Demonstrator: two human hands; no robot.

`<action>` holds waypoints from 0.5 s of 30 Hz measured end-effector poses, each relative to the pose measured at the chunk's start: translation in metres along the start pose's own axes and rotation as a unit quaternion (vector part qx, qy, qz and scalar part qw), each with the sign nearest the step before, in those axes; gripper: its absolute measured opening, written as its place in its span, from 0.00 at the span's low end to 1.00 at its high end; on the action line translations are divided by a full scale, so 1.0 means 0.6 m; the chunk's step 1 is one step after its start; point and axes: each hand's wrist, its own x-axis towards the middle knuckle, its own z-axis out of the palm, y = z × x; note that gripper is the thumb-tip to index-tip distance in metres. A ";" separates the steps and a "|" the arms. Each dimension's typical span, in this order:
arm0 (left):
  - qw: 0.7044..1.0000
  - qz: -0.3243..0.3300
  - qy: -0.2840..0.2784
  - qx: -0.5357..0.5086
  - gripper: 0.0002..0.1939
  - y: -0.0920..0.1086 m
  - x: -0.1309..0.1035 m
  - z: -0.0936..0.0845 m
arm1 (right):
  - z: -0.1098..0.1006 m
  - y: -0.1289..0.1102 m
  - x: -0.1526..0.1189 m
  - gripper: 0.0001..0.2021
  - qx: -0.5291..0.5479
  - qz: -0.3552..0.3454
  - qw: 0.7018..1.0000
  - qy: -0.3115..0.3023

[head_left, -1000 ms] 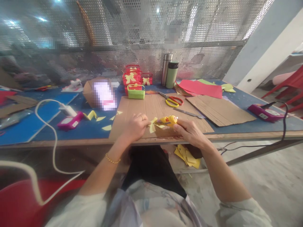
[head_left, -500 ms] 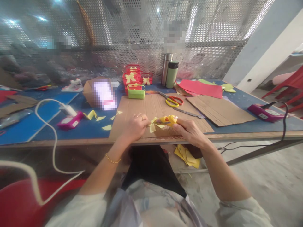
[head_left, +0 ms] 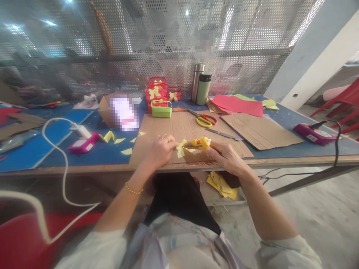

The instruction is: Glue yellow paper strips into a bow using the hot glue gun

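Note:
My right hand is closed round a yellow glue gun, whose nozzle points left. Between my hands is a pale yellow paper bow, close to the nozzle; I cannot tell whether they touch. With fingertips pinched, my left hand grips the bow's left side. Under both hands lies a sheet of brown cardboard. A small yellow paper piece rests on it below the glue gun.
Scissors and a metal blade lie on the cardboard. Behind stand a green paper basket, red baskets with bows and a green flask. Purple power sockets lie left, with another purple socket block right.
Very little differs. The glue gun and my right hand have shifted slightly to the right; my left hand keeps its pinch on the paper bow.

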 end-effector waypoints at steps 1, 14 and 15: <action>1.000 -0.003 0.000 0.002 0.16 0.001 0.000 -0.001 | 0.000 0.000 -0.001 0.25 0.002 0.001 1.000 0.001; 0.990 -0.137 0.004 -0.020 0.17 -0.008 0.002 0.000 | -0.018 0.015 -0.011 0.30 0.059 0.003 0.991 0.119; 0.990 -0.136 -0.001 -0.027 0.16 -0.010 0.003 0.000 | -0.018 0.019 -0.009 0.31 0.067 0.004 0.990 0.123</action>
